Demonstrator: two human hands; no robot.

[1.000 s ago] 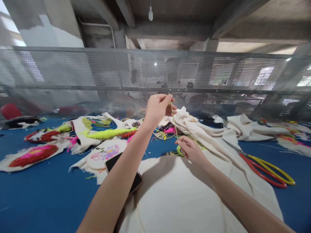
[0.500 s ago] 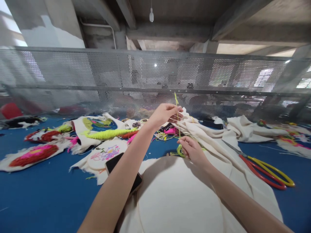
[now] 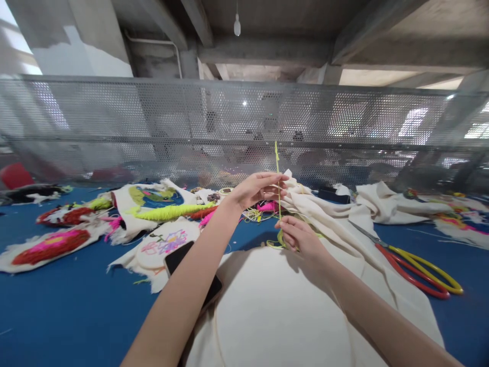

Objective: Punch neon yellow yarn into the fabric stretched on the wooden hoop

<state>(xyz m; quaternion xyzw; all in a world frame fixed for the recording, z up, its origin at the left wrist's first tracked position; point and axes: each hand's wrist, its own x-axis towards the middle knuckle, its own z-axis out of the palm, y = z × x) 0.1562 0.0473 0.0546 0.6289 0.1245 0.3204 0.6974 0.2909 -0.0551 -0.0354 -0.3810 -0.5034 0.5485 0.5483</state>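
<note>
A strand of yellow-green yarn [image 3: 277, 156] stands upright in front of me. My left hand [image 3: 260, 187] has its fingers closed round the upper part, with the tip sticking up above them. Lower down, my right hand [image 3: 300, 235] pinches the same strand, and loose loops of it lie beneath that hand. Below both hands, white cloth stretched in a large round embroidery hoop [image 3: 216, 326] lies closest to me. Whether a needle is on the strand is too small to tell.
A black phone [image 3: 179, 257] lies beneath my left forearm. Large scissors [image 3: 416, 267] with red and yellow handles rest at the right. Embroidered pieces [image 3: 57, 245] and a smaller hoop [image 3: 164, 243] are at the left. Crumpled white cloth [image 3: 385, 204] and a perforated metal screen [image 3: 229, 122] are behind.
My left hand has shifted slightly down along the strand, and its fingers are straighter. My right hand has moved a little left, still pinching the yarn.
</note>
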